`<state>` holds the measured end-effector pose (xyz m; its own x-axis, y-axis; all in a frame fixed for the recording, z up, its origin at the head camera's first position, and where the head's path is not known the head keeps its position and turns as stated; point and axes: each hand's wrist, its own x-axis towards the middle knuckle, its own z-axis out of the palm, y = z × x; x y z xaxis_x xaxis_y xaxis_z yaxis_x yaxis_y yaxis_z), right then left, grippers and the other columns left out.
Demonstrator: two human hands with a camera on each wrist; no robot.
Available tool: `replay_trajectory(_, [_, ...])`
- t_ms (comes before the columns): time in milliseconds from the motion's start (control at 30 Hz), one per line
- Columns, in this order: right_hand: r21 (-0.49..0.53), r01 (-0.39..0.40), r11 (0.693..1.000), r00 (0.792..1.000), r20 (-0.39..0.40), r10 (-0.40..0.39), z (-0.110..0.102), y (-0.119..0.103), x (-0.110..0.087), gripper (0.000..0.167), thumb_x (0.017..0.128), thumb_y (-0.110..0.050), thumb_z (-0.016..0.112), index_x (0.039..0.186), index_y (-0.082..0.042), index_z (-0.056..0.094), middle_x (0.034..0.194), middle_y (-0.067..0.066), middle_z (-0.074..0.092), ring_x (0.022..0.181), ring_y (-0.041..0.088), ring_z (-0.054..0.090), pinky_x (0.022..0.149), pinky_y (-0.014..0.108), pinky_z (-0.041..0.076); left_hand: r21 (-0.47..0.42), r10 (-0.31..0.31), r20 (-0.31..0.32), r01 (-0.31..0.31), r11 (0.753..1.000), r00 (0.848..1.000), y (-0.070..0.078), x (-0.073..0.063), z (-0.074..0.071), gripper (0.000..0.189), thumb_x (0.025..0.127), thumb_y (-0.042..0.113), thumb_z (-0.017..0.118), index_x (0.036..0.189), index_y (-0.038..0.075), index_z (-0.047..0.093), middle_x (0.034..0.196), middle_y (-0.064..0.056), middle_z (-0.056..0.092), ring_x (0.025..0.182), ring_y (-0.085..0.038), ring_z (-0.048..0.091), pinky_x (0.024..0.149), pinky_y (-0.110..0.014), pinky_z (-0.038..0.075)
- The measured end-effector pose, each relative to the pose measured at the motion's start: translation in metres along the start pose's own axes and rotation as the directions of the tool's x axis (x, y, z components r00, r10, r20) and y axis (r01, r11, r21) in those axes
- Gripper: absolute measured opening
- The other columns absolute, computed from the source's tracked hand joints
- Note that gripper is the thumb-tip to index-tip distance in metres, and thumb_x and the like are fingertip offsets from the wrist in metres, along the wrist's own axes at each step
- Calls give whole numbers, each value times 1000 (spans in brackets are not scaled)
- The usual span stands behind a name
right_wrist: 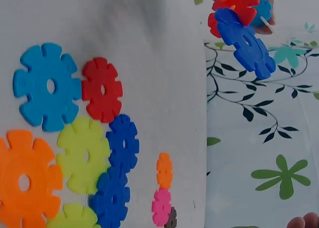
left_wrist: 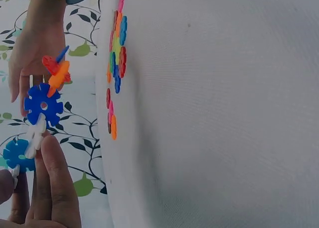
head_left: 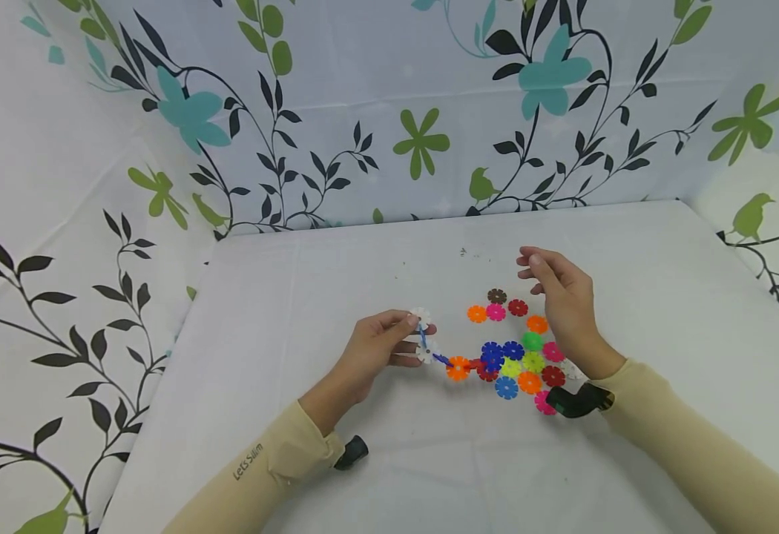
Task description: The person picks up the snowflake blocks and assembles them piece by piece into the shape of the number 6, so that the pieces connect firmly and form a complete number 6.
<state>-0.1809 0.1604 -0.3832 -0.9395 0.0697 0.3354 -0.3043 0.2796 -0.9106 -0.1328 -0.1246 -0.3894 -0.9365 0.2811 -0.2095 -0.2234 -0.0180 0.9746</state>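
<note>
My left hand (head_left: 381, 345) pinches the white end disc (head_left: 420, 317) of a chain of notched plastic snowflake discs. From there the chain runs right through light blue, white and dark blue discs to an orange disc (head_left: 458, 368), then red ones and a dark blue disc (right_wrist: 245, 43) at the far end. The left wrist view shows thumb and fingers around the near end, with the light blue disc (left_wrist: 19, 156) beside the fingertips. My right hand (head_left: 566, 300) is raised to the right of the chain, fingers loosely bent with nothing in them.
Loose discs lie flat on the white table (head_left: 389, 460) below the right hand, among them a green disc (head_left: 533, 341) and a light blue disc (head_left: 506, 387). Farther back sits a small group with a brown disc (head_left: 497, 296). A patterned curtain (head_left: 376, 111) hangs behind the table.
</note>
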Motion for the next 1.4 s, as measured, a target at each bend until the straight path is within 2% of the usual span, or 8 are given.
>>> replay_trajectory(233, [-36, -83, 996, 996, -38, 82, -12, 16, 8, 48, 107, -41, 48, 138, -7, 61, 124, 12, 66, 105, 14, 61, 83, 23, 48, -26, -3, -44, 2, 1000, 999, 1, -1, 0, 29, 104, 25, 60, 123, 4, 67, 122, -14, 71, 101, -32, 71, 83, -39, 59])
replay_trajectory(500, [-91, -199, 976, 980, -7, 199, -23, 32, 11, 55, 106, -47, 48, 143, -8, 57, 127, 12, 65, 110, 16, 59, 93, 36, 48, -53, -10, -36, 8, 999, 999, 2, -3, 0, 32, 104, 28, 59, 124, 3, 65, 121, -13, 71, 102, -31, 71, 85, -40, 58])
replay_trajectory(733, [-142, -307, 941, 947, 55, 317, -30, 43, 14, 59, 105, -49, 47, 147, -7, 52, 131, 16, 63, 115, 22, 59, 101, 43, 48, -88, -38, 1, 38, 995, 999, 0, -4, 3, 36, 105, 27, 58, 127, 0, 63, 118, -12, 72, 100, -27, 73, 85, -40, 58])
replay_trajectory(867, [-182, -341, 922, 927, 100, 363, -34, 49, 14, 57, 107, -44, 47, 149, -6, 49, 132, 17, 63, 121, 29, 58, 105, 46, 46, -89, -48, 6, 48, 995, 999, 0, -5, 5, 38, 105, 27, 58, 130, -2, 60, 117, -13, 73, 99, -27, 73, 84, -40, 59])
replay_trajectory(1000, [-268, -343, 900, 903, 171, 395, -36, 54, 15, 55, 105, -35, 57, 150, -5, 48, 133, 20, 63, 128, 36, 54, 108, 51, 42, -87, -49, 4, 50, 995, 999, -1, -5, 5, 38, 105, 26, 57, 129, -2, 61, 117, -13, 73, 97, -27, 74, 84, -39, 59])
replay_trajectory(1133, [-366, -291, 884, 882, 255, 396, -36, 57, 15, 60, 98, -27, 70, 149, -5, 49, 131, 20, 64, 126, 38, 56, 106, 52, 44, -89, -50, 5, 50, 995, 999, -1, -5, 6, 33, 105, 25, 57, 125, -1, 63, 116, -13, 73, 97, -27, 74, 84, -40, 59])
replay_trajectory(1233, [-410, -244, 879, 875, 298, 382, -34, 57, 14, 64, 93, -23, 76, 148, -5, 50, 130, 18, 65, 123, 37, 58, 102, 51, 48, -88, -52, 8, 53, 995, 999, -1, -5, 6, 32, 105, 25, 57, 126, 0, 63, 116, -13, 73, 97, -27, 74, 84, -40, 59])
replay_trajectory(1400, [-476, -200, 856, 873, 309, 376, -30, 54, 12, 67, 88, -21, 81, 146, -6, 52, 130, 16, 65, 124, 38, 55, 99, 50, 51, -82, -55, 19, 57, 995, 998, -1, -5, 6, 36, 105, 25, 58, 129, -1, 61, 118, -14, 72, 96, -27, 74, 84, -40, 59])
